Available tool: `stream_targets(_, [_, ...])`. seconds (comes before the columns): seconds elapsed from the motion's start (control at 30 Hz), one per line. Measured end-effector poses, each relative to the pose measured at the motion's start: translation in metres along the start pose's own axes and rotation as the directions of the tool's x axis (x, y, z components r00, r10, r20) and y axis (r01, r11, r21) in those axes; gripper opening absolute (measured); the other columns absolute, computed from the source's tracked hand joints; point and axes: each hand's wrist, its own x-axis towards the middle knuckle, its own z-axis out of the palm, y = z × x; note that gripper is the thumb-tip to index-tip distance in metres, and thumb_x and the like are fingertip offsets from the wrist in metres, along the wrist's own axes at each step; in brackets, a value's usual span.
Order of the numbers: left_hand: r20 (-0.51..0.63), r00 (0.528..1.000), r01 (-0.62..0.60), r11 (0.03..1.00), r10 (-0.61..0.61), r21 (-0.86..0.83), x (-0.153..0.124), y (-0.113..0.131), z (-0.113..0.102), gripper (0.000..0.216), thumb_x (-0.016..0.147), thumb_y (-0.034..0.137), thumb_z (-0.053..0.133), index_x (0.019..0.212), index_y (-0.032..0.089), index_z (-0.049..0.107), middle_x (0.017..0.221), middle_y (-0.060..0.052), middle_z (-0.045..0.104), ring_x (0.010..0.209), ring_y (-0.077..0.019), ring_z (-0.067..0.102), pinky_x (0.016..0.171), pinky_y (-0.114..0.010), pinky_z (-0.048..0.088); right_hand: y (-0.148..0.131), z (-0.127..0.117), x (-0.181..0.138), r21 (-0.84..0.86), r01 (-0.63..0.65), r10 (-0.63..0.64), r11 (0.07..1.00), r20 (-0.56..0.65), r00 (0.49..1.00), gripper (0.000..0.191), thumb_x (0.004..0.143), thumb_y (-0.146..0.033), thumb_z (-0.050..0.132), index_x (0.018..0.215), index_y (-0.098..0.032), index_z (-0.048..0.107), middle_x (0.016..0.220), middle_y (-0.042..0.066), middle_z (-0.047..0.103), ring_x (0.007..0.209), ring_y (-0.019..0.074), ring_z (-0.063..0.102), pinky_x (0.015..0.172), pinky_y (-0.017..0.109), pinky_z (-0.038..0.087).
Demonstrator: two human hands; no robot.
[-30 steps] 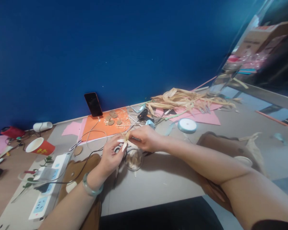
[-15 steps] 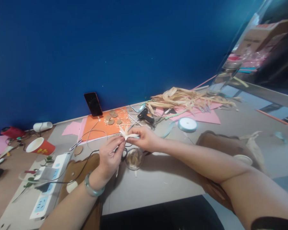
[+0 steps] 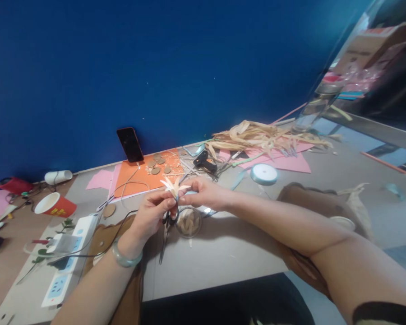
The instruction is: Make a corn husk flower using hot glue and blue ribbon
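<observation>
A small pale husk flower (image 3: pixel 173 185) with pointed petals is held above the table between both hands. My left hand (image 3: pixel 150 215) pinches its base from below, fingers closed, with a green bangle on that wrist. My right hand (image 3: pixel 205 193) pinches the flower from the right side. Just beneath the hands stands a small clear glass jar (image 3: pixel 188 222) holding cut husk pieces. Black-handled scissors (image 3: pixel 164 234) lie on the table beside the jar.
A heap of dried husk strips (image 3: pixel 257 137) lies on pink paper at the back. A black glue gun (image 3: pixel 205 162), a ribbon spool (image 3: pixel 264 174), a phone (image 3: pixel 130 144) against the blue wall, orange paper (image 3: pixel 138 178), a red cup (image 3: pixel 54 205) and a power strip (image 3: pixel 67 259) surround the work spot.
Both hands have lifted the flower slightly and turned it, so its petals now fan upward. The left hand's pinch shifted to the flower's base.
</observation>
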Motion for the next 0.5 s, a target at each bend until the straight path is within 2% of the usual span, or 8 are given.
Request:
stream_targets(0.1, [0.060, 0.998, 0.024, 0.999, -0.025, 0.026, 0.000, -0.001, -0.004, 0.032, 0.069, 0.048, 0.075, 0.060, 0.018, 0.066, 0.052, 0.000, 0.053, 0.043, -0.0110, 0.049, 0.043, -0.026, 0.042, 0.000, 0.002, -0.001, 0.096, -0.059, 0.050, 0.994, 0.094, 0.994, 0.031, 0.072, -0.039, 0.075, 0.074, -0.013, 0.059, 0.054, -0.008, 0.044, 0.046, 0.0038, 0.029, 0.044, 0.019, 0.022])
stream_targets(0.27, [0.169, 0.984, 0.044, 0.994, -0.061, 0.103, -0.001, -0.001, -0.012, 0.034, 0.073, 0.049, 0.071, 0.058, 0.019, 0.067, 0.045, 0.000, 0.052, 0.043, -0.0114, 0.047, 0.043, -0.026, 0.038, 0.006, 0.009, -0.001, 0.258, -0.143, 0.100, 0.955, 0.172, 0.980, 0.031, 0.069, -0.035, 0.077, 0.072, -0.015, 0.054, 0.049, -0.011, 0.036, 0.042, 0.0029, 0.025, 0.040, 0.018, 0.017])
stream_targets(0.4, [0.145, 0.984, 0.095, 0.994, -0.100, 0.045, -0.001, 0.000, -0.012, 0.035, 0.063, 0.053, 0.077, 0.058, 0.020, 0.070, 0.043, 0.000, 0.051, 0.040, -0.0102, 0.043, 0.040, -0.025, 0.035, 0.010, 0.013, -0.001, 0.340, -0.182, 0.118, 0.923, 0.201, 0.973, 0.033, 0.068, -0.033, 0.078, 0.070, -0.017, 0.050, 0.047, -0.012, 0.035, 0.040, 0.0023, 0.024, 0.039, 0.017, 0.017])
stream_targets(0.5, [0.106, 0.987, 0.120, 0.993, -0.118, -0.018, -0.002, -0.003, -0.011, 0.033, 0.059, 0.050, 0.081, 0.057, 0.019, 0.070, 0.042, 0.001, 0.049, 0.040, -0.0087, 0.042, 0.041, -0.024, 0.034, 0.010, 0.014, -0.002, 0.367, -0.197, 0.129, 0.909, 0.202, 0.971, 0.032, 0.068, -0.032, 0.079, 0.072, -0.016, 0.051, 0.047, -0.012, 0.035, 0.039, 0.0023, 0.023, 0.039, 0.017, 0.016])
